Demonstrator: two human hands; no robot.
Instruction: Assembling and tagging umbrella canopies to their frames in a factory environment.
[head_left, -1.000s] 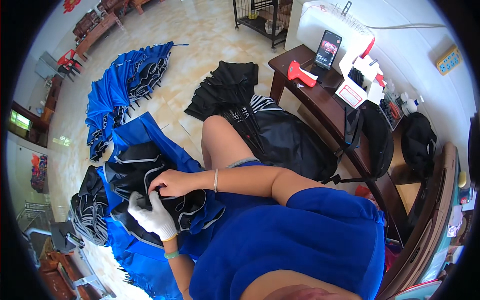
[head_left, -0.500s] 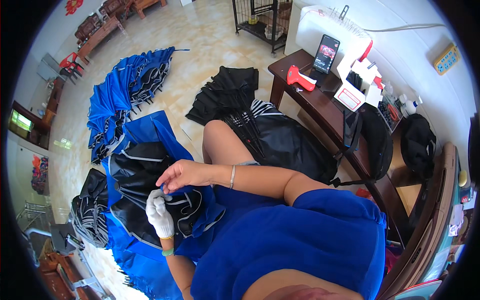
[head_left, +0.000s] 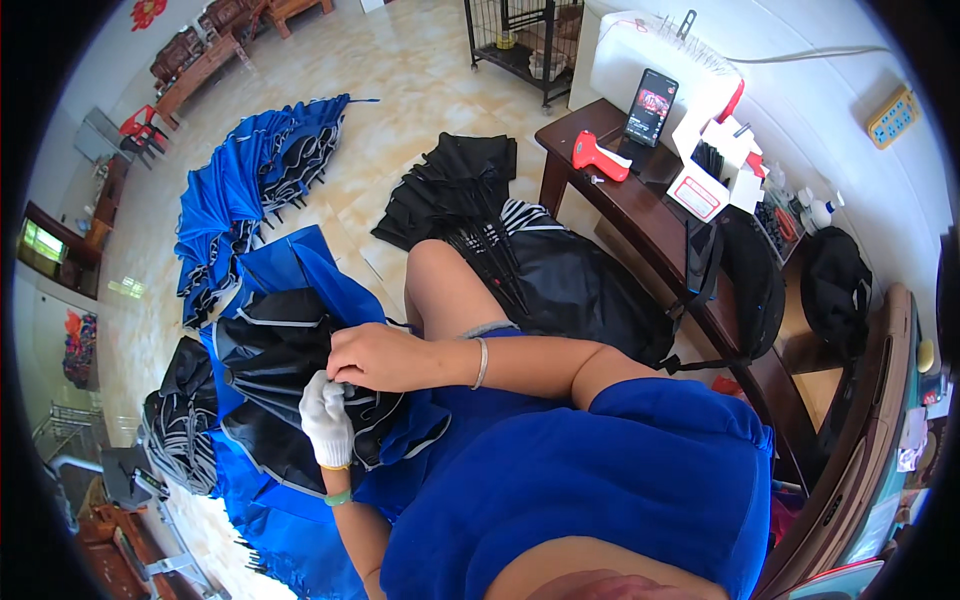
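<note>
Across my lap lies an umbrella canopy [head_left: 270, 345], black on the side facing up, with grey edging and blue cloth showing around it. My left hand [head_left: 326, 420], in a white knitted glove, is closed low over the black cloth. Bare and closed, my right hand [head_left: 375, 357] meets the gloved fingertips. Whatever is pinched where the two hands meet is hidden by the fingers. Blue cloth [head_left: 410, 430] with a grey edge bunches beside my left wrist.
On the tiled floor lie a row of blue umbrellas [head_left: 225, 190], a fanned stack of black ones [head_left: 450, 185] and a grey-edged black bundle [head_left: 180, 430]. A dark wooden table [head_left: 650, 220] at right holds a phone [head_left: 650, 108], a red-and-white handheld tool [head_left: 601, 156] and boxes.
My right hand has moved slightly right, and its fingers have curled closed. The gloved left hand has shifted slightly with it, and the cloth on my lap has moved a little.
</note>
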